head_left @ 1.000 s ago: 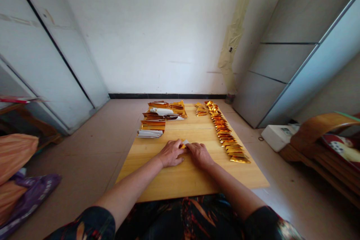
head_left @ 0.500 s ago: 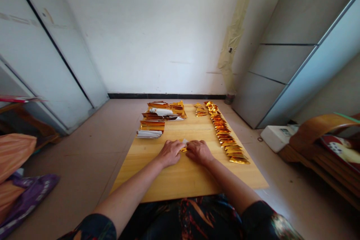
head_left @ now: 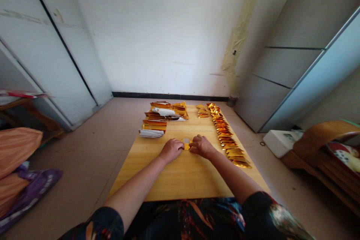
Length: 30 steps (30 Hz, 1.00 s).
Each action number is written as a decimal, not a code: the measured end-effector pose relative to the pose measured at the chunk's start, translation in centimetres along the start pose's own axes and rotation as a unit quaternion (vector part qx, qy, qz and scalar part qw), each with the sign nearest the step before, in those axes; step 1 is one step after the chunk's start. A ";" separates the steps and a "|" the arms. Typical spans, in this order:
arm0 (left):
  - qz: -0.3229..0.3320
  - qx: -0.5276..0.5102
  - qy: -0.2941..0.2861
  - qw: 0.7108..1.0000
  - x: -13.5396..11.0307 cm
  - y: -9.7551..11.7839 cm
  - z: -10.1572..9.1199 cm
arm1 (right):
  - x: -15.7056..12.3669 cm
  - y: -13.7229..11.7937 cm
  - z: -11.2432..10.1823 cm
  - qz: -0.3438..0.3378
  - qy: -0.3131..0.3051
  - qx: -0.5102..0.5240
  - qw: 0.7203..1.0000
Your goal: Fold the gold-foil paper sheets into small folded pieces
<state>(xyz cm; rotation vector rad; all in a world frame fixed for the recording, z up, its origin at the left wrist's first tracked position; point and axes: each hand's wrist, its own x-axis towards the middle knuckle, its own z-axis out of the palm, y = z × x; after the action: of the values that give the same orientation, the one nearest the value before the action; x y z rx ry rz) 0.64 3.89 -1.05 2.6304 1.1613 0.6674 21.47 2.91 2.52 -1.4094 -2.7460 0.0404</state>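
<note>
Between my two hands, on the wooden table (head_left: 157,180), lies a small piece of gold foil paper (head_left: 186,146) with a whitish patch on its upper part. My left hand (head_left: 172,150) has its curled fingers closed on the paper's left edge. At the right edge, my right hand (head_left: 201,146) is bent over the paper with thumb and fingertips pinching it. A long row of folded gold foil pieces (head_left: 227,142) runs down the table's right side. Several more small folded pieces (head_left: 202,111) sit near the far edge.
Stacks of gold foil sheets (head_left: 154,125) and white-backed paper (head_left: 152,133) lie at the table's far left. A wall (head_left: 168,37) stands beyond. To the right are a grey refrigerator (head_left: 275,67), a white box (head_left: 278,142) and a wooden seat (head_left: 312,150). Bags (head_left: 33,187) lie at left.
More of the gold foil paper shows between my hands, which have moved slightly apart. My right hand is raised a little more over its edge. The whole view has shifted slightly.
</note>
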 end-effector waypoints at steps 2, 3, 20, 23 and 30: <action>-0.011 -0.010 -0.001 1.000 0.2 -0.2 0.0 | 0.1 -0.4 -0.3 0.007 -0.011 0.006 1.000; -0.018 -0.017 -0.001 1.000 0.2 -0.2 0.0 | 0.2 -0.6 -0.3 0.012 -0.011 0.007 1.000; -0.035 -0.077 0.012 0.996 0.6 -0.2 -0.3 | -0.2 -1.1 2.7 -0.095 0.087 -0.150 0.980; -0.019 -0.068 0.025 0.997 0.6 -0.3 0.0 | -0.1 -1.4 2.6 -0.103 0.094 -0.155 0.978; 0.017 -0.032 0.048 0.998 0.5 -0.6 0.8 | 0.1 -1.4 2.8 -0.094 0.111 -0.163 0.976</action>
<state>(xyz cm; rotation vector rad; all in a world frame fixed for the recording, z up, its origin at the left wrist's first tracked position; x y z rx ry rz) 0.94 4.66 -1.76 2.5954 1.1021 0.8311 20.10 2.20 -0.19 -1.1184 -2.7660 -0.5652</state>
